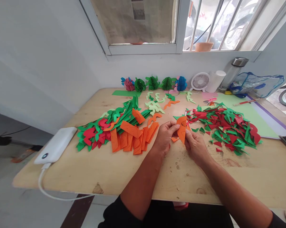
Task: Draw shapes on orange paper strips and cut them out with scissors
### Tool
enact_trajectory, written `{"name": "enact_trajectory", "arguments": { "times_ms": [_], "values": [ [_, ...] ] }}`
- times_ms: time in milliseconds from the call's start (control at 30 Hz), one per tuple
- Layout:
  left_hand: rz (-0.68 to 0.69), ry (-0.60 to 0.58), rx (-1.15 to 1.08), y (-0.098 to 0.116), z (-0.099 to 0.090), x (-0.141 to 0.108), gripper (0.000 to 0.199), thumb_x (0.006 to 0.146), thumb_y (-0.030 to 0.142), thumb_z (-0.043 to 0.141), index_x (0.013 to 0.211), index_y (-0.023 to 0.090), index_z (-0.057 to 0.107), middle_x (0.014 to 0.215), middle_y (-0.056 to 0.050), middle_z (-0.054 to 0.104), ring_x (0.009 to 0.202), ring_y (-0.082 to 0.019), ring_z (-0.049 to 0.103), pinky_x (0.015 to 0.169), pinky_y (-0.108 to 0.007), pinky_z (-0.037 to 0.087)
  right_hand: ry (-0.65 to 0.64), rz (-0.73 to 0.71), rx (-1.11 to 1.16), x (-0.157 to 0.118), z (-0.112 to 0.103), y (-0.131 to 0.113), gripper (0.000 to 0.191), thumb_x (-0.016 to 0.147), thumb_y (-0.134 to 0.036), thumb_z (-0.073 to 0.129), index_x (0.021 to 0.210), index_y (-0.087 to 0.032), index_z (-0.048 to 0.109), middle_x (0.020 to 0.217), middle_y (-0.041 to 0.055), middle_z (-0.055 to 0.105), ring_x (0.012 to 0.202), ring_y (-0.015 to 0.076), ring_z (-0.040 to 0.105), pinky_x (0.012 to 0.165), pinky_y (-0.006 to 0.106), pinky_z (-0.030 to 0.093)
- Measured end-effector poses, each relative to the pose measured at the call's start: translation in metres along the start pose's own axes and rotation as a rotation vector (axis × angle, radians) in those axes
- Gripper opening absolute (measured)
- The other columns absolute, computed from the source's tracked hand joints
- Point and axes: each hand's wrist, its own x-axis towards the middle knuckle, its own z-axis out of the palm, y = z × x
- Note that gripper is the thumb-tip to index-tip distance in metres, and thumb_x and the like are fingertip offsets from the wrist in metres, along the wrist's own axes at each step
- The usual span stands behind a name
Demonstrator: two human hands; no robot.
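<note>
In the middle of the table, my left hand (166, 134) pinches a piece of orange paper (181, 128) with dark drawn lines. My right hand (195, 144) is closed at the paper's right edge, on what look like scissors (185, 112); only a thin pale tip shows past the paper, and the handles are hidden in my fingers. A small orange scrap (174, 139) lies below the paper. Left of my left hand are several orange paper strips (131, 139). Close to my right hand spreads a heap of red and green paper scraps (225, 126).
Red and green cut-outs (95, 134) lie on the left, near a white power bank (56, 145) with a cable. Honeycomb paper figures (153, 83), a small fan (200, 81), a bottle (233, 72) and a clear pouch (257, 85) line the back.
</note>
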Motion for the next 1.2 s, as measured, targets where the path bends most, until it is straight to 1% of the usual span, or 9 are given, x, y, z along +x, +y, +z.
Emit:
{"name": "enact_trajectory", "arguments": {
  "times_ms": [200, 433, 733, 900, 1067, 1200],
  "values": [
    [0.018, 0.008, -0.030, 0.0010, 0.0006, -0.0006, 0.024, 0.061, 0.031, 0.074, 0.066, 0.016, 0.057, 0.057, 0.003, 0.056, 0.053, -0.008, 0.050, 0.055, -0.022, 0.041, -0.008, 0.030, 0.014, -0.0009, 0.0006, -0.0009, 0.053, 0.072, -0.071, 0.059, 0.060, -0.022, 0.043, 0.041, -0.0097, 0.027, 0.037, 0.0056, 0.016, 0.037, 0.024, 0.009],
    [0.003, 0.004, -0.014, -0.0028, -0.0009, 0.0025, 0.024, 0.060, 0.032, 0.074, 0.065, 0.015, 0.056, 0.061, 0.002, 0.060, 0.056, -0.008, 0.053, 0.058, -0.021, 0.041, -0.012, 0.024, 0.008, -0.0003, 0.0004, -0.0006, 0.054, 0.073, -0.071, 0.058, 0.057, -0.022, 0.041, 0.042, -0.0095, 0.027, 0.038, 0.0053, 0.016, 0.038, 0.024, 0.009],
    [0.005, -0.006, -0.021, -0.0032, -0.0004, 0.0020, 0.024, 0.060, 0.031, 0.075, 0.064, 0.016, 0.057, 0.060, 0.002, 0.059, 0.055, -0.007, 0.052, 0.058, -0.021, 0.042, -0.015, 0.014, 0.020, 0.0009, 0.0005, 0.0018, 0.054, 0.072, -0.072, 0.058, 0.058, -0.022, 0.042, 0.041, -0.0096, 0.027, 0.038, 0.0056, 0.016, 0.037, 0.024, 0.009],
    [0.028, -0.001, -0.059, -0.0036, -0.0004, 0.0022, 0.023, 0.060, 0.030, 0.075, 0.067, 0.016, 0.057, 0.059, 0.002, 0.059, 0.055, -0.010, 0.054, 0.059, -0.023, 0.044, 0.001, 0.030, -0.009, 0.0001, 0.0007, -0.0005, 0.055, 0.072, -0.072, 0.058, 0.056, -0.023, 0.040, 0.040, -0.0091, 0.028, 0.036, 0.0054, 0.018, 0.036, 0.024, 0.009],
    [0.031, 0.002, -0.055, -0.0043, -0.0009, 0.0025, 0.023, 0.061, 0.030, 0.076, 0.067, 0.016, 0.058, 0.057, 0.003, 0.058, 0.053, -0.009, 0.054, 0.058, -0.023, 0.042, -0.005, 0.032, -0.006, 0.0000, 0.0012, -0.0019, 0.054, 0.071, -0.072, 0.058, 0.059, -0.022, 0.045, 0.040, -0.0097, 0.028, 0.036, 0.0051, 0.016, 0.035, 0.023, 0.009],
    [0.028, 0.003, -0.068, -0.0048, -0.0009, 0.0030, 0.025, 0.060, 0.030, 0.077, 0.067, 0.016, 0.057, 0.058, 0.003, 0.059, 0.054, -0.009, 0.054, 0.058, -0.023, 0.043, -0.007, 0.029, -0.011, -0.0010, 0.0014, -0.0024, 0.053, 0.072, -0.072, 0.058, 0.058, -0.022, 0.044, 0.040, -0.0095, 0.028, 0.036, 0.0053, 0.017, 0.035, 0.023, 0.010]
  ]
}}
